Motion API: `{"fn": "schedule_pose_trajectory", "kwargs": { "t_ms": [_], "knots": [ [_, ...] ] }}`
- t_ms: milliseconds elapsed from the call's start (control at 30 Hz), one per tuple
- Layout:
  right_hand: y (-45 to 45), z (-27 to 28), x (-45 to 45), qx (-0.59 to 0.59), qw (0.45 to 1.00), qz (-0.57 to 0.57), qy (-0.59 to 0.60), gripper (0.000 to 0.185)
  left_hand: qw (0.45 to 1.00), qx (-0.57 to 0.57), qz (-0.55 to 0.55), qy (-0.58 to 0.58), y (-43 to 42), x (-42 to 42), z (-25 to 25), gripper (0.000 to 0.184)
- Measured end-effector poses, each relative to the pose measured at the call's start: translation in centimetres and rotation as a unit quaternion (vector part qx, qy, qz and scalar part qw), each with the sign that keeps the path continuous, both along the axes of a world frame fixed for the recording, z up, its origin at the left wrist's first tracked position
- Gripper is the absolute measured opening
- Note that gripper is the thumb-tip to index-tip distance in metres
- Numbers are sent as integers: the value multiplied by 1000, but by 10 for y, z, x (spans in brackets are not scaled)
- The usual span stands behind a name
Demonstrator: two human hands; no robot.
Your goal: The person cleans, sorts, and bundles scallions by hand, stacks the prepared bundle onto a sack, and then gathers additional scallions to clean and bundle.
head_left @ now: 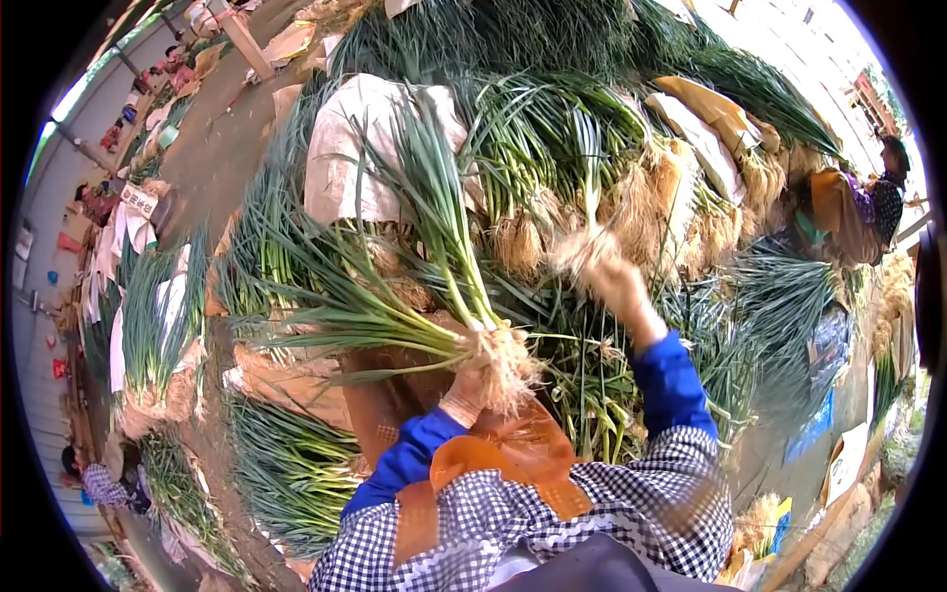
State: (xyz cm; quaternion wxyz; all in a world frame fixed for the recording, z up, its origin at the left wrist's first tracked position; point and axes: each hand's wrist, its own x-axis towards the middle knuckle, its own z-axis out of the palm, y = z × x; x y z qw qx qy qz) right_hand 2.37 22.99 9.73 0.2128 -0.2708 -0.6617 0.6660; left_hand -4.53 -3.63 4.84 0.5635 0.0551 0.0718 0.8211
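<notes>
From afar, I saw the left hand (468,387) clasping a leafy bunch (473,296) near its roots (508,360), leaves splaying forward and leftward, and, farther out, the right hand (617,286), blurred, grip unclear, at the root end (584,251) of a stalk (592,187) pointing away.

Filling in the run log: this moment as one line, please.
left hand: holding leafy bunch near roots | right hand: blurred, at another plant's roots | right grip: unclear
</notes>
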Motion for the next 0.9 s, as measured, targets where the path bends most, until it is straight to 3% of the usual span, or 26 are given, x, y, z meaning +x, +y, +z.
{"fn": "schedule_pose_trajectory", "kwargs": {
  "t_ms": [33, 67, 167, 200, 233, 267, 300, 333, 400, 467, 533, 633, 667, 733, 800, 833, 900],
  "knots": [
    [-32, -9, 22, 181, 983, 32, -26, 20, 996, -68, 29, 47, 1, 5, 16, 52],
    [-54, -8, 45, 344, 929, 88, -102, 20, 998, -52, 18, -20, 6, 12, 14, 51],
    [-101, -35, 74, 387, 896, 183, -118, 24, 996, -80, 3, -30, 7, 18, -15, 36],
    [-110, -48, 81, 407, 883, 204, -116, 26, 986, -158, -28, -51, 10, 21, -22, 31],
    [-108, -59, 87, 352, 889, 243, -162, 23, 980, -187, -66, -23, 12, 23, -26, 32],
    [-96, -52, 88, 357, 891, 257, -110, 26, 971, -216, -103, 5, 15, 26, -33, 32],
    [-81, -38, 81, 191, 937, 210, -202, 33, 969, -221, -106, -46, 17, 33, -45, 33],
    [-65, -28, 71, 17, 946, 153, -286, 41, 965, -229, -116, -47, 18, 37, -49, 33],
    [-33, -39, 47, 150, 932, 7, -329, 48, 972, -208, -109, -28, 20, 40, -55, 33],
    [-33, -61, 20, 356, 883, -56, -300, 51, 970, -216, -109, -34, 20, 44, -64, 33],
    [-37, -71, -9, 313, 892, -67, -319, 44, 967, -229, -104, -42, 18, 46, -64, 33],
    [-52, -108, -23, 243, 942, -155, -175, 31, 956, -278, -76, -59, 20, 48, -45, 30],
    [-64, -118, -20, 235, 944, -157, -167, 29, 955, -279, -75, -61, 20, 49, -47, 30],
    [-83, -133, -2, 111, 982, -99, -114, 26, 970, -216, -81, -81, 20, 48, -58, 29],
    [-105, -47, 48, -193, 981, 26, -20, 22, 977, -175, -66, -103, 20, 45, -84, 28],
    [-111, -27, 70, -159, 983, 75, -43, 19, 971, -152, -45, -179, 25, 41, -82, 29],
    [-115, -2, 115, -125, 977, 156, -80, 16, 968, -237, 3, -88, 27, 39, -54, 32]
  ]
}}
